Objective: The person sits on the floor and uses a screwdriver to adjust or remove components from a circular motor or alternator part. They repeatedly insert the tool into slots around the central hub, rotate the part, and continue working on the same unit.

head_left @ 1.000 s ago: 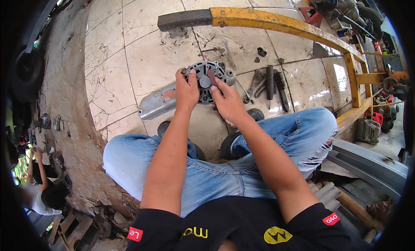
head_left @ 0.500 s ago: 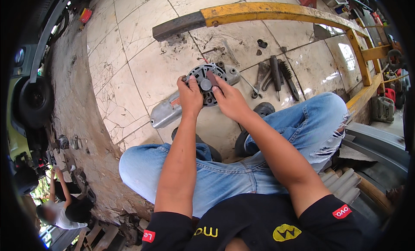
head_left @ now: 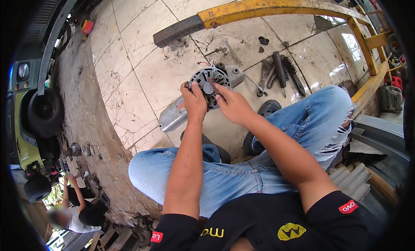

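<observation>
Left fingers: grasping the near-left rim of the round metal housing, the left hand with its thumb on the upper face.
Right fingers: pinching a thin reddish-brown strip against that face, the right hand coming in from the right.
Round housing: the slotted grey round metal housing lies between the two hands, its plain central disc facing up, the strip beside that disc.
Long cover: a grey metal cover reaches out on both sides beneath the housing; whether the two touch, I cannot tell.
Tools on the right: a scraper, a black-handled screwdriver and a black wire brush lie close together on the tiled floor.
Legs: folded in blue jeans, on either side of the work.
Yellow frame: a yellow metal frame with a dark end crosses beyond the housing.
Far left: a wheel on a green vehicle; below it, another person sits with arms raised.
</observation>
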Motion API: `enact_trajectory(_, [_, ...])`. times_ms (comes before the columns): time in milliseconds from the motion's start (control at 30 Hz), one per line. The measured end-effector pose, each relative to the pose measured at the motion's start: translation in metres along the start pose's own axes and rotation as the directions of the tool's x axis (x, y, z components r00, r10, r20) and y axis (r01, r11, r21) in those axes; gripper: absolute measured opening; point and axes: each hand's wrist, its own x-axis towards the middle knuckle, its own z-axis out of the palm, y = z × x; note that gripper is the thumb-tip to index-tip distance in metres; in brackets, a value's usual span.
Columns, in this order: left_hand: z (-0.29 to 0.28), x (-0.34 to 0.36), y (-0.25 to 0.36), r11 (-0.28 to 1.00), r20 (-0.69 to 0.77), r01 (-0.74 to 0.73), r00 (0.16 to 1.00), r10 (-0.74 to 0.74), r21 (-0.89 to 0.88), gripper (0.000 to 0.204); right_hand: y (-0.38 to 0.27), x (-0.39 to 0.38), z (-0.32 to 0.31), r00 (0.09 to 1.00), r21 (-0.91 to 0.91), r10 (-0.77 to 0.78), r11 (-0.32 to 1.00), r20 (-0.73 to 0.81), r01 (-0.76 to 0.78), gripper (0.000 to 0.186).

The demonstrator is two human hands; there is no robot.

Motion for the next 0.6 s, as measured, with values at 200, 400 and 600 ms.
enact_trajectory(200, [-0.004,0.004,-0.006,0.997,0.041,0.046,0.998,-0.044,-0.060,0.051,-0.022,0.018,-0.034,0.997,0.107,0.075,0.991,0.013,-0.076,0.036])
enact_trajectory(400, [-0.016,0.016,-0.008,0.913,0.240,0.237,0.957,-0.161,-0.333,0.053,-0.012,0.013,-0.029,0.901,-0.583,-0.375,0.690,0.219,0.429,0.050])
enact_trajectory(600, [-0.016,0.015,-0.006,0.868,0.308,0.326,0.927,-0.215,-0.375,0.047,-0.004,0.044,-0.039,0.903,-0.798,-0.321,0.443,0.285,0.409,0.055])
